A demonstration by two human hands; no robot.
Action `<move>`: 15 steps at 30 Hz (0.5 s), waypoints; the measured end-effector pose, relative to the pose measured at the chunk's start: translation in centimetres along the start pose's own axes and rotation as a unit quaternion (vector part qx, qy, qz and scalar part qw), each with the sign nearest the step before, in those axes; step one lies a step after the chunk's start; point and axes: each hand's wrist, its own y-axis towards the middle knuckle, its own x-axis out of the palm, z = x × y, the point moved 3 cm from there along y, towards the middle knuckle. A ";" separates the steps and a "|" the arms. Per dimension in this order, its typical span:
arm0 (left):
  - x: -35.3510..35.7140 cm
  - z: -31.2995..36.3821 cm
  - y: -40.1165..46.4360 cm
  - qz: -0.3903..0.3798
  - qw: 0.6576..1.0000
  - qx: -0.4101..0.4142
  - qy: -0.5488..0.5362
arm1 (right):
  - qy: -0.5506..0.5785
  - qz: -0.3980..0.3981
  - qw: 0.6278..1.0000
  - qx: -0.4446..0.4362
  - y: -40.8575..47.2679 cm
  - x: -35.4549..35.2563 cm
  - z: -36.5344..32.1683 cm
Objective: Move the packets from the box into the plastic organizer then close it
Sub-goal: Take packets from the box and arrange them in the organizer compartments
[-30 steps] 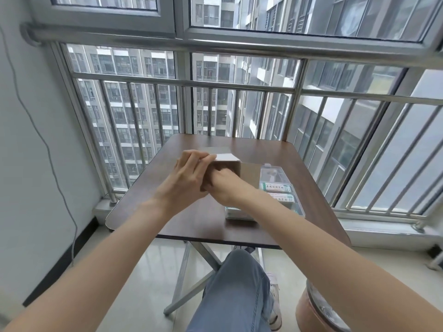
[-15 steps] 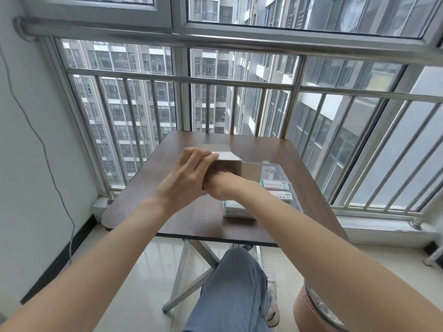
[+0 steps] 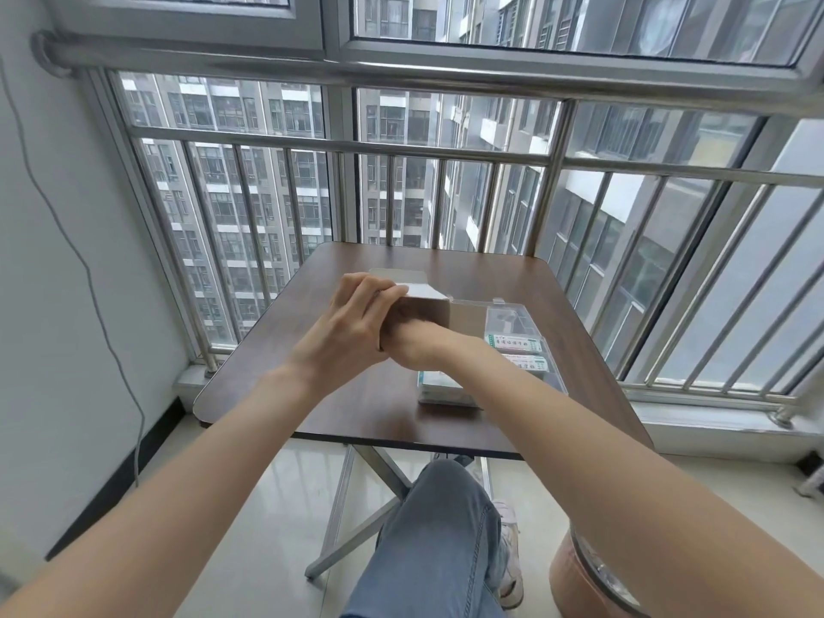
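At the table's near edge, a stack of packets (image 3: 439, 385) lies beside the clear plastic organizer (image 3: 526, 350), which already holds two and stands open. Beyond, the left hand (image 3: 352, 332) grips the cardboard box (image 3: 423, 305); the right hand (image 3: 417, 345) reaches inside, its fingers hidden, so emptying and closing remain.

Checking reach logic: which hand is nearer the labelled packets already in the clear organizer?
Right. The right hand is at the box, just beside the organizer holding the packets. The left hand grips the box's far side, farther away.
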 end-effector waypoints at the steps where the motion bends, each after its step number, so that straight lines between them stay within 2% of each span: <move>1: 0.0 0.0 0.1 -0.001 1.000 0.003 0.000 | 0.010 -0.002 1.000 0.007 -0.1 -0.1 0.1; 6: 0.1 0.1 0.1 -0.010 1.000 -0.003 -0.011 | 0.046 -0.010 0.999 -0.002 -1.0 -0.8 -0.2; 10: -0.1 -0.7 -0.2 -0.012 0.999 -0.030 -0.001 | 0.119 0.005 0.993 -0.002 -1.9 -0.8 -0.3; 15: -0.1 -1.5 -1.1 -0.019 0.997 -0.068 -0.014 | 0.118 0.000 0.993 -0.010 -2.9 -0.1 -0.2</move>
